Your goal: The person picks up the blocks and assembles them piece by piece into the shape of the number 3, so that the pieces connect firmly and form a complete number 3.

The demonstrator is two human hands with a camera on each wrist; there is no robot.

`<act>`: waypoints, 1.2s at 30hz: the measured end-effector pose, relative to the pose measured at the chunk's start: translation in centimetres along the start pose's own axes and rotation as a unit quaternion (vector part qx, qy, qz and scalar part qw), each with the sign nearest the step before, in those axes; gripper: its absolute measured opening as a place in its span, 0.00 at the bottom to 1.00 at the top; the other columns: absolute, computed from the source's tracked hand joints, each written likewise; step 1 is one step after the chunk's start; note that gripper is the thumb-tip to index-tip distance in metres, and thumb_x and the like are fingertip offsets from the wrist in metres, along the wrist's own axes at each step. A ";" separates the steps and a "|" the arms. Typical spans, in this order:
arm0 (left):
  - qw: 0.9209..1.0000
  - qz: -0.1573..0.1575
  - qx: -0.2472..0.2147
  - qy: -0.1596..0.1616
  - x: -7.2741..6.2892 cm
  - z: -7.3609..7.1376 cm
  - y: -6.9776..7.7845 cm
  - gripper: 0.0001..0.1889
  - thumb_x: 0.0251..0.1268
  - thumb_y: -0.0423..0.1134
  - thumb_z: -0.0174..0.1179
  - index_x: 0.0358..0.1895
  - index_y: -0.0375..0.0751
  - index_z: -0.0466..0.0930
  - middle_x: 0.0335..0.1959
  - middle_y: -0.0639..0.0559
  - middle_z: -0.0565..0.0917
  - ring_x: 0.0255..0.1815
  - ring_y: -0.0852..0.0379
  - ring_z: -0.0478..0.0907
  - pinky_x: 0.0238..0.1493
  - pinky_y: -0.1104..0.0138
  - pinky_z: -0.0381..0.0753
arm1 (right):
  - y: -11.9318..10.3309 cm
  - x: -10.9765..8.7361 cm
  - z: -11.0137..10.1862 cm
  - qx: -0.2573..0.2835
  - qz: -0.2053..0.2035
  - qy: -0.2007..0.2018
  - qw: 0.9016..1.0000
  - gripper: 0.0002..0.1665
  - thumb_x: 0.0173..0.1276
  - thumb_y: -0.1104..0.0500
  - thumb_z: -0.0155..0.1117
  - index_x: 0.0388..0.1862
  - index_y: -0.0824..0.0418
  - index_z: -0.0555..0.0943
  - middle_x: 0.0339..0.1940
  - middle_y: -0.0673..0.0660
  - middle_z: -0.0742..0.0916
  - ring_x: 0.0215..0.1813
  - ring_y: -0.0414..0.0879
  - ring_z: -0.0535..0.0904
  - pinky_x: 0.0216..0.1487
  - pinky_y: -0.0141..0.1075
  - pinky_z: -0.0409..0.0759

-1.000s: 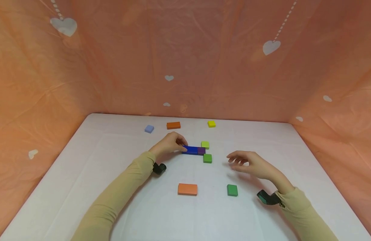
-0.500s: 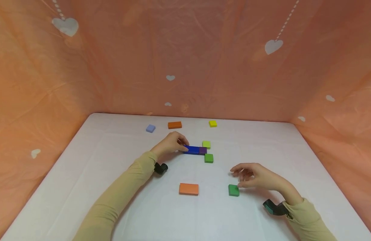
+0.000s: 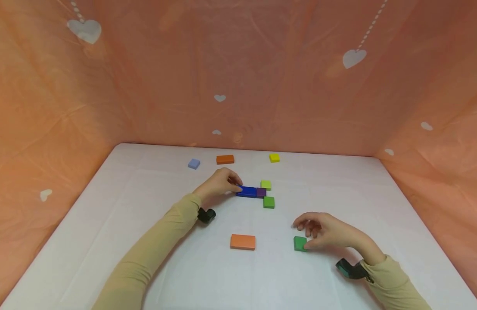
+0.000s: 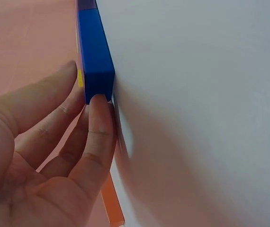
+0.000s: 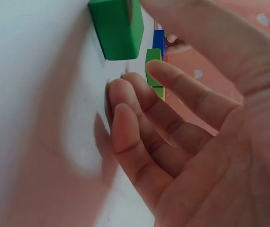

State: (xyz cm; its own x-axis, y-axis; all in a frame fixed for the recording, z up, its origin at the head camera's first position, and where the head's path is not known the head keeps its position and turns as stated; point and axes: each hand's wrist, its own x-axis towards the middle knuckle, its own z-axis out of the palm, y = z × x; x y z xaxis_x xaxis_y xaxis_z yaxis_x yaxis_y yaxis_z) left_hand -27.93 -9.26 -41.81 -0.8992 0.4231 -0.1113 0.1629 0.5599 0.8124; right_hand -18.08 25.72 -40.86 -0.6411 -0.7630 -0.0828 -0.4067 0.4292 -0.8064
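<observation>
My left hand (image 3: 219, 183) rests at the left end of a dark blue oblong block (image 3: 247, 192). In the left wrist view one fingertip (image 4: 98, 104) touches the end face of that block, while the thumb stands off to the side. A purple square block (image 3: 261, 193) adjoins the blue one on its right. Two light green square blocks, one behind (image 3: 266, 184) and one in front (image 3: 269, 202), sit at the purple block's right end. My right hand (image 3: 329, 231) has its thumb on the right side of a darker green block (image 3: 300, 243); its other fingers are bent loosely, away from it.
An orange oblong block (image 3: 243, 242) lies at the front of the white table (image 3: 207, 275). Along the back are a pale blue block (image 3: 193, 163), a darker orange block (image 3: 225, 159) and a yellow block (image 3: 275, 158). Orange cloth (image 3: 246, 77) surrounds the back and sides.
My right hand has come toward me and down from the middle right, and its thumb now meets the darker green block. The left hand has stayed at the blue block.
</observation>
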 end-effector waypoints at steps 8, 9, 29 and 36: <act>1.000 -0.010 -0.009 0.006 -0.2 -0.2 -0.1 0.07 0.60 0.34 0.66 0.41 0.38 0.85 0.35 0.51 0.83 0.39 0.54 0.77 0.40 0.66 0.77 | 0.1 0.1 0.2 -0.006 0.000 -0.001 1.000 0.27 0.55 0.56 0.75 0.52 0.63 0.76 0.39 0.57 0.80 0.34 0.51 0.76 0.33 0.32 0.77; 1.000 -0.011 -0.010 0.005 -0.2 -0.2 -0.2 0.07 0.60 0.34 0.66 0.41 0.38 0.85 0.35 0.51 0.83 0.39 0.54 0.77 0.40 0.67 0.77 | 0.0 0.1 0.2 -0.005 0.000 -0.001 1.000 0.27 0.55 0.56 0.75 0.51 0.63 0.76 0.39 0.58 0.80 0.34 0.51 0.76 0.33 0.32 0.77; 1.000 0.004 -0.010 0.009 -0.4 -0.2 -0.1 0.07 0.58 0.32 0.67 0.40 0.36 0.85 0.33 0.50 0.83 0.36 0.55 0.76 0.38 0.67 0.77 | 0.6 0.0 0.0 -0.027 -0.008 -0.019 0.999 0.22 0.54 0.56 0.76 0.44 0.57 0.77 0.34 0.52 0.80 0.35 0.48 0.75 0.32 0.32 0.74; 1.000 0.001 -0.010 0.010 -0.3 -0.2 -0.2 0.07 0.58 0.32 0.67 0.39 0.36 0.85 0.33 0.50 0.83 0.36 0.55 0.76 0.38 0.67 0.77 | 0.1 0.3 0.0 -0.028 -0.008 -0.019 0.999 0.17 0.56 0.57 0.75 0.42 0.57 0.78 0.32 0.53 0.81 0.33 0.49 0.76 0.31 0.31 0.74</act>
State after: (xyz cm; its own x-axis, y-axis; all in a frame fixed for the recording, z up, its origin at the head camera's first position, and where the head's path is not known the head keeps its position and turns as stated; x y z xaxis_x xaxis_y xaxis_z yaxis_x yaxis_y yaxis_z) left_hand -27.76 -9.65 -41.83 -0.9071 0.4095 -0.0980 0.1570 0.5449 0.8237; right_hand -18.31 25.50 -40.95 -0.6091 -0.7876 -0.0931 -0.4539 0.4425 -0.7734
